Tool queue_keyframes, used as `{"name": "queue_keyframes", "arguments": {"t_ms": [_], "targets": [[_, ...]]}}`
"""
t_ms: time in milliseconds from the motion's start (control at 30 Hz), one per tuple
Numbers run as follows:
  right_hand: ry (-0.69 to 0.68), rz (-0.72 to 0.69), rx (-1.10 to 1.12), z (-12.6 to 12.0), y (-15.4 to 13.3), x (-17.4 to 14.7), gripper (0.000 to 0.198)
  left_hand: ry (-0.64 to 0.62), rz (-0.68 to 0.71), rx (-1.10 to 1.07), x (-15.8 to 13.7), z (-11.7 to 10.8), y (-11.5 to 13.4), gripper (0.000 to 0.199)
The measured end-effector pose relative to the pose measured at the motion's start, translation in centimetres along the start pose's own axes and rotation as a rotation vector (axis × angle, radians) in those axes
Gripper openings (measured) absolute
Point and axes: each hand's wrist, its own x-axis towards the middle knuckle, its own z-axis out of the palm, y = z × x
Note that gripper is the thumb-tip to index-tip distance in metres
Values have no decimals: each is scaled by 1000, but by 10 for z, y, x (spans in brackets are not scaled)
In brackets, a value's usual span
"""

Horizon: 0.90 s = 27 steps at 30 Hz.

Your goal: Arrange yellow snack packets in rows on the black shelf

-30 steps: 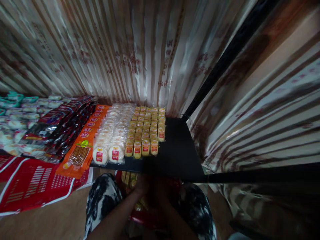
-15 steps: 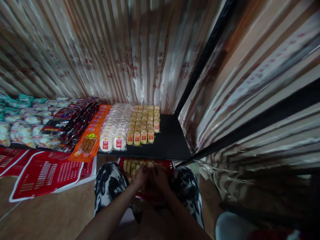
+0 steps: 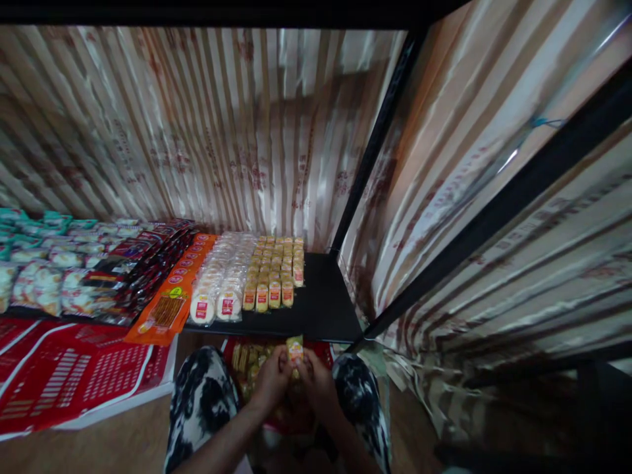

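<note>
— Between the knees, what do the hands hold?
— One small yellow snack packet (image 3: 295, 348), pinched upright by the left hand (image 3: 270, 380) and right hand (image 3: 316, 382), fingers curled, above a red basket (image 3: 326, 352) of similar packets.
— And beyond?
— One black shelf (image 3: 320, 309) bearing four rows of yellow packets (image 3: 276, 270), touching two rows of round white packets (image 3: 222, 276).

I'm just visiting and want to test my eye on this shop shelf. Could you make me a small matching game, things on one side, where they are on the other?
Things:
1. small yellow packet
2. round white packs
3. orange packets
4. red basket

Places:
A. on the shelf, between the orange packets and the rows of yellow packets
B. pinched between left hand and right hand
C. low between the knees
D. at the shelf's front edge, beside dark red packs

Pairs: 1-B, 2-A, 3-D, 4-C
</note>
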Motion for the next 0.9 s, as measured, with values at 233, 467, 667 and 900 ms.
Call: {"name": "queue_keyframes", "arguments": {"t_ms": [233, 467, 667, 900], "targets": [[125, -1, 23, -16, -2, 23, 41, 13, 125, -30, 21, 2, 38, 27], [166, 66, 153, -26, -3, 68, 48, 233, 264, 24, 35, 18, 54, 40], [226, 59, 65, -27, 5, 122, 49, 212, 283, 51, 50, 30, 63, 44], [214, 48, 23, -16, 9, 163, 47, 69, 184, -92, 78, 33, 75, 49]]}}
